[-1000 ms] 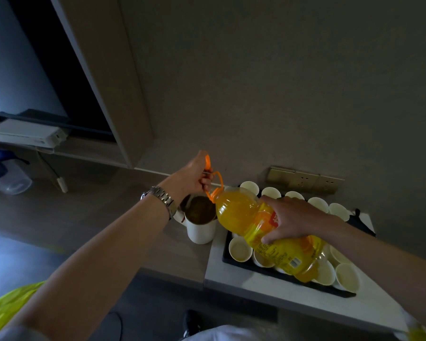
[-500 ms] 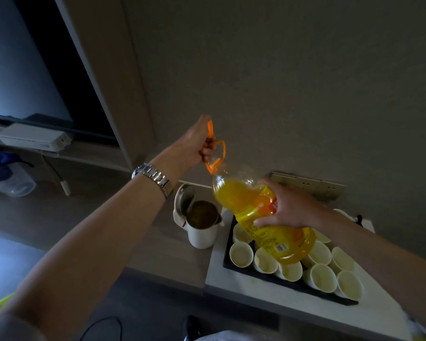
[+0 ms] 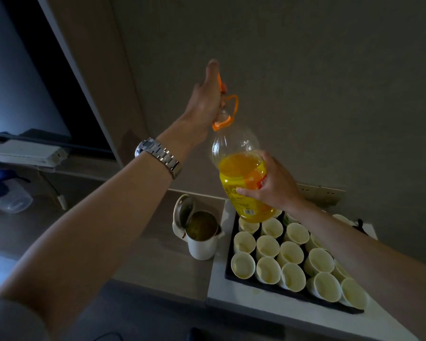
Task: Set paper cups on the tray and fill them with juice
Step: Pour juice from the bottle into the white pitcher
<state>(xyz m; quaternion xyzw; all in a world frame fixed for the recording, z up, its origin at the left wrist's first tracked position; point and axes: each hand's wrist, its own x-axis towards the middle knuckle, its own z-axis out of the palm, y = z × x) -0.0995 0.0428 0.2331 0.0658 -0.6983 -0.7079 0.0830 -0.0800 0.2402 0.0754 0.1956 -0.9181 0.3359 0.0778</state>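
White counter [image 3: 234, 295] carries black tray [image 3: 229, 263]; kettle [image 3: 202, 244] beside.

The left hand [image 3: 204, 99] hides the bottle's cap, seemingly.

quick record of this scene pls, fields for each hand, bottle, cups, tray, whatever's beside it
left hand: grips the orange handle at the bottle's neck
right hand: holds the bottle's labelled body
juice bottle: upright, lifted above the tray, partly full
paper cups: in rows on the tray
tray: black, on the white counter
white kettle: lid open, left of tray

Orange juice bottle [image 3: 244, 178], yellow label; cream cups [image 3: 292, 252]; black tray [image 3: 229, 271].
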